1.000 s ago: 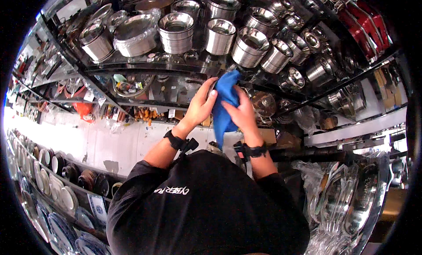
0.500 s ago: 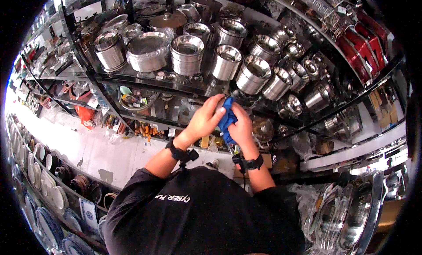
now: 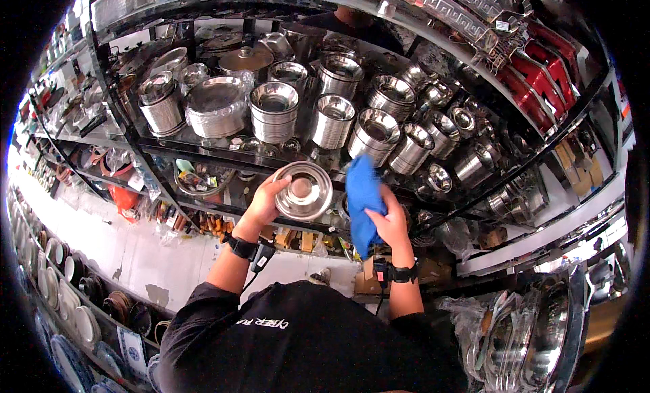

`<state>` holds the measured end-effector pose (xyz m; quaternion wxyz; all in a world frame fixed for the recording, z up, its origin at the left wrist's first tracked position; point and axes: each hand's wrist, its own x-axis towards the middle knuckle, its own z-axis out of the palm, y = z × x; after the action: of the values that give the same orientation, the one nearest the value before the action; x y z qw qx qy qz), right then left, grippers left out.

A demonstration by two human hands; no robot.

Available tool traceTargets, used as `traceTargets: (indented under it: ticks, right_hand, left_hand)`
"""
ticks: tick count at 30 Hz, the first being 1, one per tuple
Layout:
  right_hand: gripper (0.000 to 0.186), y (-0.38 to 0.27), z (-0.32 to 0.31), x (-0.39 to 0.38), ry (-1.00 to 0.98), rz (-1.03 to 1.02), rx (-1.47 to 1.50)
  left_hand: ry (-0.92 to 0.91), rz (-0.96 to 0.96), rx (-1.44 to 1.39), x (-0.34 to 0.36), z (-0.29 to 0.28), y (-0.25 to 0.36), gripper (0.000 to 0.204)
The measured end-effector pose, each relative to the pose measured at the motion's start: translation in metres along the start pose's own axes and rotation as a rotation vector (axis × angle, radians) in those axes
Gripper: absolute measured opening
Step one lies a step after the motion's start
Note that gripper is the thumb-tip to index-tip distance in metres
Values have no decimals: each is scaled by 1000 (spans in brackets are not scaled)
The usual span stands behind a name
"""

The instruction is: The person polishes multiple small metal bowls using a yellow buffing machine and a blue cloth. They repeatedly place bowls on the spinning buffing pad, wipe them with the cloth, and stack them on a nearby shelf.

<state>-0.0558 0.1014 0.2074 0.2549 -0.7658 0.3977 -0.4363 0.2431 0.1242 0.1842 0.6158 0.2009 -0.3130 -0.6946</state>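
Note:
A round, shiny stainless-steel bowl with a wide rim is in my left hand, gripped by its left edge with the thumb over the rim. Its inside faces up toward me. To the right of it, my right hand is closed on a blue cloth, which hangs bunched and is slightly smeared by motion. The cloth and the bowl are apart. Just beyond both hands, stacks of steel bowls stand on a dark shelf.
A lidded pot and plastic-wrapped steel plates stand on the shelf. Red items sit upper right. Plates line a rack at left; wrapped metal trays stand lower right. A black shelf post rises at left.
My hands were together around the bunched blue cloth. Now they are apart: the left holds a steel bowl, and the right holds the cloth, hanging more loosely.

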Motion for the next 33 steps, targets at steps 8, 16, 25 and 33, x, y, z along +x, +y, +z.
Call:
traceTargets:
  ticks: [8, 16, 25, 33]
  right_hand:
    - [48, -9, 42, 2, -365, 212, 444]
    - [40, 2, 42, -8, -439, 218, 679]
    - [48, 0, 43, -24, -345, 209, 547]
    - [40, 9, 1, -49, -199, 316, 638]
  left_hand:
    - [-188, 134, 528, 2, 42, -57, 90]
    - [-28, 351, 997, -2, 44, -59, 94]
    - [-16, 476, 1152, -2, 52, -54, 62]
    - [90, 304, 629, 17, 18, -31, 50]
